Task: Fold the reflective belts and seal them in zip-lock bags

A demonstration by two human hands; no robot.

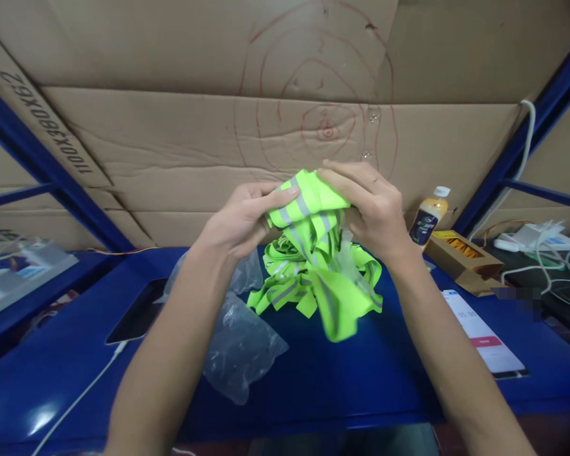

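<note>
Both hands hold up a bundle of neon-green strips with grey reflective bands (pixel 308 199) above the blue table. My left hand (pixel 244 215) grips its left side, the thumb lying on top. On the right side, my right hand (pixel 373 202) has its fingers over the upper edge of the bundle. More of the green strips (pixel 285 285) lie heaped on the table below, and one loose end (pixel 339 310) hangs down in front. Clear plastic (pixel 349 259) shows among the strips.
Crumpled clear plastic bags (pixel 242 348) lie left of centre, beside a dark phone (pixel 135 310) on a white cable. At right are a juice bottle (pixel 430 215), an open cardboard box (pixel 465 253), a lit phone (pixel 487 335) and tangled cables (pixel 546 247). Cardboard (pixel 171 133) stands behind.
</note>
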